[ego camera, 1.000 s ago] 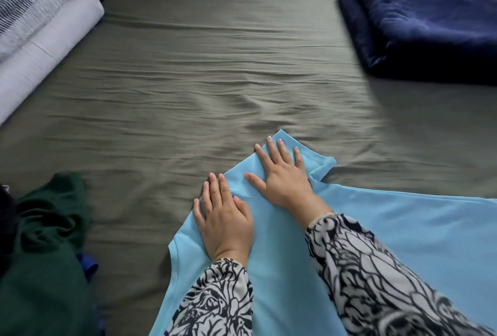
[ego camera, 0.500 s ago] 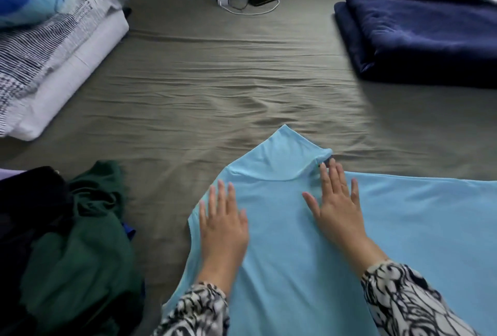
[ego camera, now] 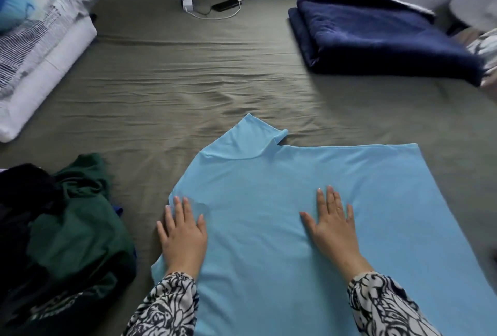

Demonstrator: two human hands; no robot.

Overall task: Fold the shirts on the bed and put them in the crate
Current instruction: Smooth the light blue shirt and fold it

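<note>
Olive sheets cover the bed (ego camera: 166,72) where your light blue shirt (ego camera: 282,201) lies spread and unfolded, a heap of dark green and black shirts (ego camera: 67,228) waits at your left, no crate shows, and your left hand (ego camera: 184,239) and right hand (ego camera: 333,231) press flat, grip released.

A home bedroom; a bed (ego camera: 188,72) under a creased olive sheet, stacked pillows (ego camera: 35,48) at one edge, a folded navy blanket (ego camera: 376,37); a phone (ego camera: 225,4) charging by the wall.
</note>
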